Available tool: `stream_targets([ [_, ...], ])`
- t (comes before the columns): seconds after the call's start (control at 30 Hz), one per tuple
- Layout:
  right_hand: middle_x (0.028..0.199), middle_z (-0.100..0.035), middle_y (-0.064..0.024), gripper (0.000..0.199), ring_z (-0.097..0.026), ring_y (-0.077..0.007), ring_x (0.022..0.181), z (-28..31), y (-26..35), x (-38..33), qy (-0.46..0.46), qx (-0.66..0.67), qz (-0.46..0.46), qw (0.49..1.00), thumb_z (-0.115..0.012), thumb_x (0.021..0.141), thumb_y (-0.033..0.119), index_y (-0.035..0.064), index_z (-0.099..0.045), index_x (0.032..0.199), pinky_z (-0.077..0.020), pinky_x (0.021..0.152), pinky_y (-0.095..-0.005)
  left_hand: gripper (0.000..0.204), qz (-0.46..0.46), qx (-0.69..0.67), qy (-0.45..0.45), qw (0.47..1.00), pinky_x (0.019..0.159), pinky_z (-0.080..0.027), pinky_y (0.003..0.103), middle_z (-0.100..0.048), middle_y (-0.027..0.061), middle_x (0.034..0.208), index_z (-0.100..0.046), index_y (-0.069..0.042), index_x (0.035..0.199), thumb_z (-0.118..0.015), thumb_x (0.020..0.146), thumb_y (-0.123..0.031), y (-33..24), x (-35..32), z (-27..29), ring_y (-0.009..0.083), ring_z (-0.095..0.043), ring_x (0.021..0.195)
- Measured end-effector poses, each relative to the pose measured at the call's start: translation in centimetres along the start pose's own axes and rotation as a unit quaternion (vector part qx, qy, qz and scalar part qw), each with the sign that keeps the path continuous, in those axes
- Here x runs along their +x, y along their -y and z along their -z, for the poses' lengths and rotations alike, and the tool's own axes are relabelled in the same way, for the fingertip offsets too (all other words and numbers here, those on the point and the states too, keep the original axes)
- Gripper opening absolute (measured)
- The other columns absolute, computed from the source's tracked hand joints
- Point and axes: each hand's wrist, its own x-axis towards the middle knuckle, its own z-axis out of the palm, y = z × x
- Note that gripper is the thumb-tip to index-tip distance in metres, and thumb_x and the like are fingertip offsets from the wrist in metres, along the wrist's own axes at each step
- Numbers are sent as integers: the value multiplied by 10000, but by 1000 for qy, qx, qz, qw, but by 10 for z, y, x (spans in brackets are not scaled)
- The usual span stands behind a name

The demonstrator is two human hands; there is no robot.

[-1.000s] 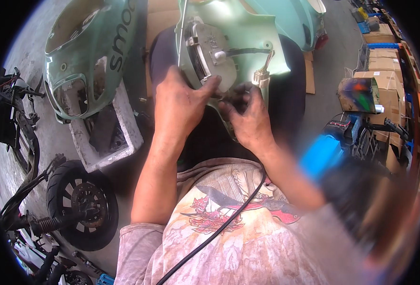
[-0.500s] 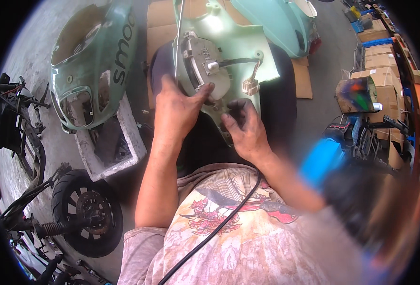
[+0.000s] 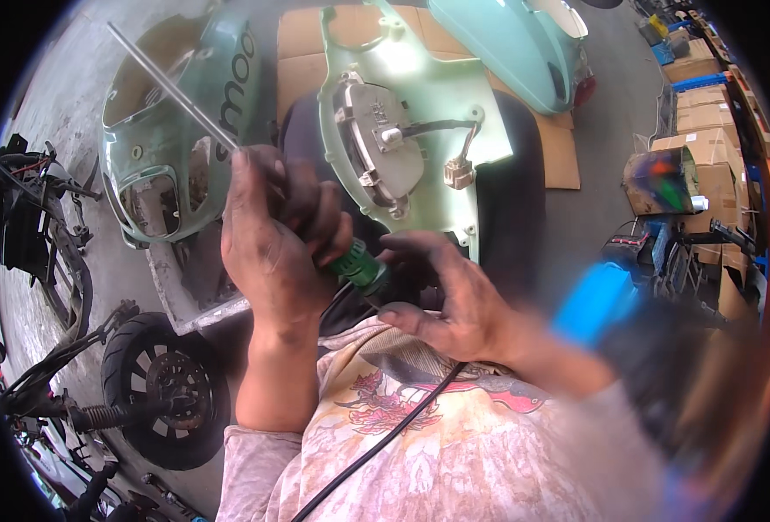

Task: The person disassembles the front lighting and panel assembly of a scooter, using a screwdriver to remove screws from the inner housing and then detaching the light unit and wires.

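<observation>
A: Please, where is the screwdriver (image 3: 359, 265), and which hand is nearer to it?

B: It is in the left hand (image 3: 267, 235), whose fingers are curled tightly around the green handle. The right hand (image 3: 463, 309) stands just to the right of the handle's end.

A: Is the right hand also gripping it?

B: I think not. Its thumb and its fingers are spread apart, with the handle's end facing the gap between them. Whether a fingertip touches the handle, I cannot tell.

A: And which way does the tool point?

B: Its metal shaft (image 3: 172, 89) points to the far left. The long axis is one slanting line: the tip is far and left, the handle is near and right, in front of the shirt (image 3: 402, 409).

A: So the tip does not point to the pale green panel (image 3: 446, 83)?

B: No, it points away from it. The panel lies on the thighs, on the far side of the hands, and the tip is well to its left. The panel's narrow near end is just beyond the right hand, so this hand is the nearer one to that end.

A: How does the panel itself lie?

B: Its long axis goes from far left to near right. The gauge unit (image 3: 381, 143) on it leans the same way, and the white connector (image 3: 459, 172) hangs to its right.
</observation>
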Motion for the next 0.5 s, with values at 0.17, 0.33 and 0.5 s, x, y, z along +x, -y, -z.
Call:
stream_targets([
  [0.17, 1115, -603, -131, 617, -624, -215, 1005, 46, 16, -19, -39, -19, 55, 998, -758, 786, 125, -2, -440, 1299, -512, 889, -352, 274, -66, -96, 81, 990, 489, -332, 254, -312, -25, 653, -450, -118, 906, -360, 1042, -339, 15, -1, -18, 100, -336, 555],
  [0.33, 1218, -567, -162, 651, -574, -230, 1128, 60, 17, -25, -115, 158, 122, 973, -746, 778, 156, -25, -438, 1322, -461, 985, -364, 278, -145, -193, 210, 947, 751, -418, 376, -389, -6, 697, -477, -114, 932, -342, 1045, -330, 22, 8, -35, 162, -448, 721],
  [0.5, 1327, -513, -185, 726, -503, -256, 1239, 47, 36, 16, -197, 292, 308, 884, -722, 838, 277, -33, -371, 1393, -355, 1097, -413, 294, -198, -244, 269, 910, 964, -399, 516, -593, 81, 820, -505, -96, 936, -339, 1040, -315, 17, 27, -63, 305, -602, 934],
])
